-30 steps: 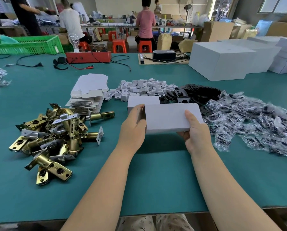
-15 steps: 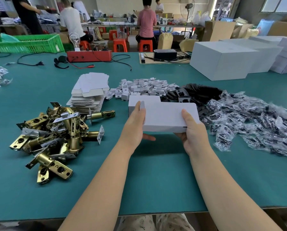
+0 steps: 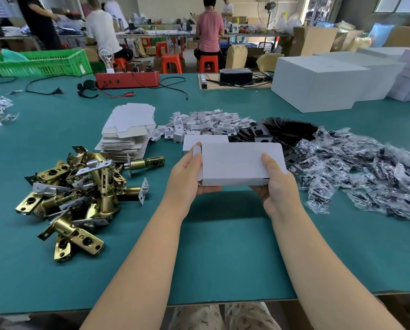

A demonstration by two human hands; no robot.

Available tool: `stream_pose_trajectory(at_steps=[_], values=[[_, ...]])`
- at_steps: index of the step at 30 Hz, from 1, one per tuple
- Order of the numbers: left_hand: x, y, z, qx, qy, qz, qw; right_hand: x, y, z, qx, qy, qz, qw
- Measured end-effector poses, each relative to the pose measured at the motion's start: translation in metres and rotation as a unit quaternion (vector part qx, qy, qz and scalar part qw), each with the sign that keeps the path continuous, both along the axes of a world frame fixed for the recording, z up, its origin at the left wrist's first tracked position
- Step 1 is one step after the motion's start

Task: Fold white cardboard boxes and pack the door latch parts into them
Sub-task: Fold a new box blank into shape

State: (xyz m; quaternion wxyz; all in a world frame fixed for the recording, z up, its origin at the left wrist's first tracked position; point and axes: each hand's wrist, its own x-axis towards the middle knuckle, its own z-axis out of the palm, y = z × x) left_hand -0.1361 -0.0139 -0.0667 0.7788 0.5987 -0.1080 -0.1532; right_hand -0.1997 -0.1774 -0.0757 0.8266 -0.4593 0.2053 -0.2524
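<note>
both hands on a white box above the green table

right now a person holds a folded white cardboard box (image 3: 239,164) a little above the green table (image 3: 223,253), one hand at each end. the left hand (image 3: 187,173) curls round the left end, its thumb under the front edge and a taped fingertip lying over the end flap. the right hand (image 3: 274,184) grips the right end, thumb flat on top and fingers tucked beneath. just behind the held box, a second white box (image 3: 205,141) sits on the table.

to the left lies a heap of brass door latch parts (image 3: 80,196), tangled over one another, well apart from the hands. behind that heap stands a stack of flat box blanks (image 3: 127,129). farther back a spread of small white pieces (image 3: 204,126) runs into a row of black plates (image 3: 282,129), and to the right is a wide pile of little clear bags (image 3: 365,170) with dark bits inside. large white cartons (image 3: 318,82) stand at the far right corner.
</note>
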Motion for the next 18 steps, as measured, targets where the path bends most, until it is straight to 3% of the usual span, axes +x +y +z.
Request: stream_pose_trajectory(at_steps=[9, 16, 18], values=[[-0.004, 0.005, 0.002, 0.006, -0.016, -0.036, 0.999, 0.002, 0.009, 0.001, -0.032, 0.005, 0.012, 0.999], [-0.005, -0.001, -0.002, 0.102, -0.015, 0.030, 0.994, 0.002, 0.014, 0.000, -0.078, 0.028, 0.044, 0.996], [-0.003, 0.002, -0.003, 0.058, -0.008, -0.007, 0.998, 0.002, 0.014, 0.000, -0.063, 0.025, 0.036, 0.997]])
